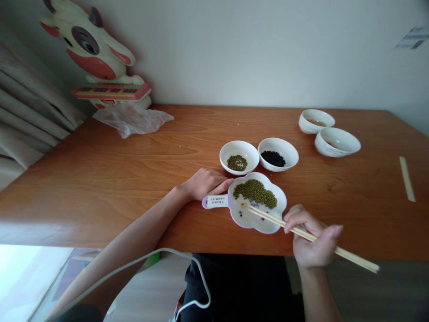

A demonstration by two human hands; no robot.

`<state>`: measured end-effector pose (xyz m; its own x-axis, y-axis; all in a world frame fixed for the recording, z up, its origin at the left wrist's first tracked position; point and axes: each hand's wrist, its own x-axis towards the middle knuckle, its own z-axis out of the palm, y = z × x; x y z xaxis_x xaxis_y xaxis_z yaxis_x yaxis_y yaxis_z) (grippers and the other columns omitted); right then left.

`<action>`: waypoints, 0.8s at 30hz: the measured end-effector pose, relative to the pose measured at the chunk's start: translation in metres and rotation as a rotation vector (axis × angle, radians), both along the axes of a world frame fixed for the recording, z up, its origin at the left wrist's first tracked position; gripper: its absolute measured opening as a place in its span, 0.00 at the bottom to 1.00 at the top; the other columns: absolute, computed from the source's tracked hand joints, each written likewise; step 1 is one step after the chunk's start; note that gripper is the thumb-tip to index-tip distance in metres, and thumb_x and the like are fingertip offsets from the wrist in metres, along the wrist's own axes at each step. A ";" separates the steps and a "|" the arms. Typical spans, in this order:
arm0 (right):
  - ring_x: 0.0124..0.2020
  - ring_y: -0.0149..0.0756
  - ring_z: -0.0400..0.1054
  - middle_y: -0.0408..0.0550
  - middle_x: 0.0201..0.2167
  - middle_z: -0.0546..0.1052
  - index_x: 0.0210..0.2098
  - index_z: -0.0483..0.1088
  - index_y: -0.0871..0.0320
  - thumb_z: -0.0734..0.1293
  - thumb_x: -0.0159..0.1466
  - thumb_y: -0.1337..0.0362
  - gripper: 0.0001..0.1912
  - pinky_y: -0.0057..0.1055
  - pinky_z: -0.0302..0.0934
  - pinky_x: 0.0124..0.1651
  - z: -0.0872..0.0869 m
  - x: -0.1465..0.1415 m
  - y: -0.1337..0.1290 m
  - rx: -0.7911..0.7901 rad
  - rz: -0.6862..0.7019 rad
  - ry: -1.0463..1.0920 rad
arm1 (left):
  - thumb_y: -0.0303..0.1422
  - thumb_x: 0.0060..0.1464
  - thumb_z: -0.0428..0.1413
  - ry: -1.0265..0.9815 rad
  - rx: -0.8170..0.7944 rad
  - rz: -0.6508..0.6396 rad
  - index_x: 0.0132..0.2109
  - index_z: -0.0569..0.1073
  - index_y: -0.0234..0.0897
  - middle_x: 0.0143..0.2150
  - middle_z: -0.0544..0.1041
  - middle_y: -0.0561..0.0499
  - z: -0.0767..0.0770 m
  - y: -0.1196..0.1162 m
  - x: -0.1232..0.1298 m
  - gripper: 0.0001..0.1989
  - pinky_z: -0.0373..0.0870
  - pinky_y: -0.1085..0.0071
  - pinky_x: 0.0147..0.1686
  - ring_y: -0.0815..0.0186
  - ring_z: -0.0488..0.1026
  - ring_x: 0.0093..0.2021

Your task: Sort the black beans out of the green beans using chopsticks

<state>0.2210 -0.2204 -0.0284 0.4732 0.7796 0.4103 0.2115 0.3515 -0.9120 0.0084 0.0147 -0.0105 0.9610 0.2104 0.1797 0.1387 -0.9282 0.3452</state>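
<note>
A white cloud-shaped dish with a purple rim and a labelled handle lies near the table's front edge. Green mung beans are heaped in its far half; a few dark and reddish specks show nearer to me. My left hand rests on the table beside the handle, its fingers closed against the dish's left rim. My right hand grips a pair of wooden chopsticks, whose tips are together inside the dish, just below the beans. Whether the tips pinch a bean is too small to tell.
Behind the dish stand a white bowl of green beans and a white bowl of black beans. Two more bowls are at the back right. A plastic bag and a cow toy sit at the back left. A white cable crosses below.
</note>
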 end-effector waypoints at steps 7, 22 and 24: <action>0.23 0.41 0.64 0.48 0.16 0.70 0.19 0.75 0.53 0.43 0.71 0.36 0.45 0.41 0.56 0.33 -0.002 0.004 0.000 0.038 -0.049 0.007 | 0.40 0.74 0.37 -0.024 0.001 -0.012 0.30 0.70 0.38 0.28 0.75 0.50 -0.001 0.001 0.000 0.27 0.60 0.69 0.31 0.68 0.70 0.28; 0.17 0.37 0.63 0.46 0.11 0.66 0.14 0.68 0.53 0.41 0.69 0.35 0.45 0.36 0.53 0.26 0.037 0.017 0.048 0.339 -0.323 -0.127 | 0.39 0.75 0.38 -0.028 0.006 -0.014 0.30 0.69 0.37 0.28 0.74 0.51 -0.004 0.001 0.000 0.26 0.60 0.70 0.33 0.68 0.69 0.29; 0.19 0.37 0.64 0.46 0.12 0.66 0.14 0.67 0.53 0.38 0.69 0.35 0.45 0.37 0.54 0.28 0.044 0.013 0.062 0.267 -0.395 -0.156 | 0.39 0.75 0.37 -0.029 0.002 -0.020 0.30 0.70 0.37 0.29 0.75 0.50 -0.003 0.001 0.000 0.26 0.60 0.70 0.33 0.68 0.69 0.29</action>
